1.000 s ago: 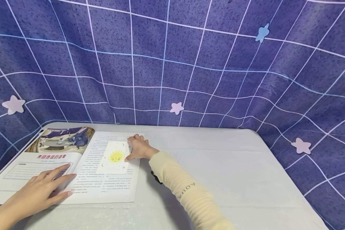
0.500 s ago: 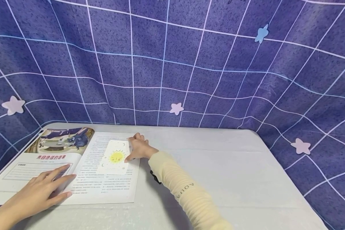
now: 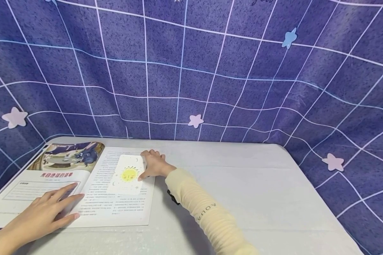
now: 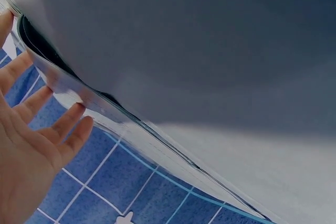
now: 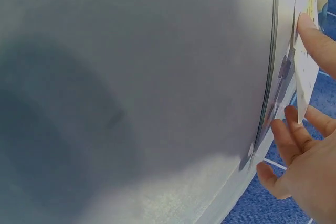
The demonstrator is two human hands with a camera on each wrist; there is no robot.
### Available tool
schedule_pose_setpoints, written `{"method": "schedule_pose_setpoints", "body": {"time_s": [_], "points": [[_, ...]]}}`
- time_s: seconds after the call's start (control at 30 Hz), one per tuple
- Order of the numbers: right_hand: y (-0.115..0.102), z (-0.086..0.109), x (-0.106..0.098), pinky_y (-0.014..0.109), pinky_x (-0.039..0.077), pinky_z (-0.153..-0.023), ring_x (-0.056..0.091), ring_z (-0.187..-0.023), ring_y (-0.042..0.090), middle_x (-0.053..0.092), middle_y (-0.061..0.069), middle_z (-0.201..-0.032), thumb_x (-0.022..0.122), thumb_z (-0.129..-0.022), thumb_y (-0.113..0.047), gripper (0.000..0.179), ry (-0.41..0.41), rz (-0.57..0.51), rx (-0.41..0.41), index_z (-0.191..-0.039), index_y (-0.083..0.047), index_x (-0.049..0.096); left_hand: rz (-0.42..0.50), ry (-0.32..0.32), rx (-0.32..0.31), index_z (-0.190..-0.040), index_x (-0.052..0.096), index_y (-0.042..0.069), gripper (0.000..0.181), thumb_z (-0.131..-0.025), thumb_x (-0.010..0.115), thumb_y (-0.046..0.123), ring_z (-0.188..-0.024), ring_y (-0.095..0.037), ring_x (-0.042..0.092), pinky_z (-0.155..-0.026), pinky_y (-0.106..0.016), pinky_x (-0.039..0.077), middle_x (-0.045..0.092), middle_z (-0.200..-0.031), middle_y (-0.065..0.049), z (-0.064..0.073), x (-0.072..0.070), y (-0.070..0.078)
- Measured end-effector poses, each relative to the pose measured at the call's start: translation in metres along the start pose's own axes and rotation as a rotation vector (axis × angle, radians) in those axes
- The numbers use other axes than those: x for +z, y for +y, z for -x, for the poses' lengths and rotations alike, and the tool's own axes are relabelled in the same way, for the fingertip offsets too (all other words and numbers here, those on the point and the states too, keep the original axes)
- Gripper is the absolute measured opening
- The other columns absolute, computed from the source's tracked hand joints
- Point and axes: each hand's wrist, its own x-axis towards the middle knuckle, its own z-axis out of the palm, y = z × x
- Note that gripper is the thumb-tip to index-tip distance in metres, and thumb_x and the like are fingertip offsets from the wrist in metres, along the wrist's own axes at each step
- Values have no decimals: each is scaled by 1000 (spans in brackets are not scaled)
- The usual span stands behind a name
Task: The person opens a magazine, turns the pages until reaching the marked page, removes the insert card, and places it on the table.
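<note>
A white card with a smiling yellow sun [image 3: 128, 174] lies over the right-hand page of an open magazine [image 3: 131, 212]. My right hand [image 3: 154, 163] pinches the card's right edge. In the right wrist view, the thumb [image 5: 317, 40] presses the printed face while fingers reach behind the card [image 5: 304, 74] near its corner. The other hand, my left [image 3: 41, 214], rests spread on the magazine's left page, below a red printed title. From the left wrist view, its fingertips [image 4: 79, 108] touch the page surface, with the magazine's near edge [image 4: 142, 124] beside them.
A pale grey cloth covers the table [image 3: 236, 184], which extends to the right of the magazine. Behind it hangs a purple-blue curtain [image 3: 166, 81] with grid lines and stars. A cream sleeve [image 3: 207, 212] covers the right forearm, with a black strap at the wrist.
The card has tilted slightly in my right hand's pinch; its small moon prints turn from green and gold to grey. My left hand has stayed in place.
</note>
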Motion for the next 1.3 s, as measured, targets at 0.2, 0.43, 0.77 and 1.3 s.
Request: {"method": "schedule_pose_setpoints", "body": {"time_s": [0.2, 0.43, 0.77, 1.3], "points": [[3, -1, 1, 27, 34, -90, 47, -107, 11, 49, 0, -121, 82, -60, -44, 93, 23, -33, -40, -137, -17, 37, 5, 0, -1, -116, 60, 17, 55, -71, 72, 46, -98, -44, 52, -73, -59, 39, 46, -128, -16, 0, 0, 0], [6, -2, 2, 19, 38, -90, 48, -91, 7, 46, 3, -119, 84, -62, -33, 93, 32, -156, -66, -138, -11, 35, -6, -29, -15, -117, 59, 16, 55, -72, 71, 47, -101, -45, 50, -73, -61, 39, 45, -130, -16, 0, 0, 1], [3, 0, 4, 9, 41, -61, 49, -62, 1, 43, 9, -119, 83, -65, -21, 92, 20, -312, -63, -140, -7, 31, -15, -51, -24, -117, 59, 15, 56, -72, 71, 47, -101, -45, 50, -71, -62, 40, 44, -129, -17, -1, 0, 1], [-1, 6, 2, 18, 49, -52, 59, -59, 14, 58, 2, -78, 79, -67, -3, 86, 0, -635, 51, -139, -14, 32, -6, -45, -19, -118, 58, 16, 56, -72, 71, 46, -100, -46, 50, -70, -63, 40, 44, -129, -17, -1, 1, 0]]}}
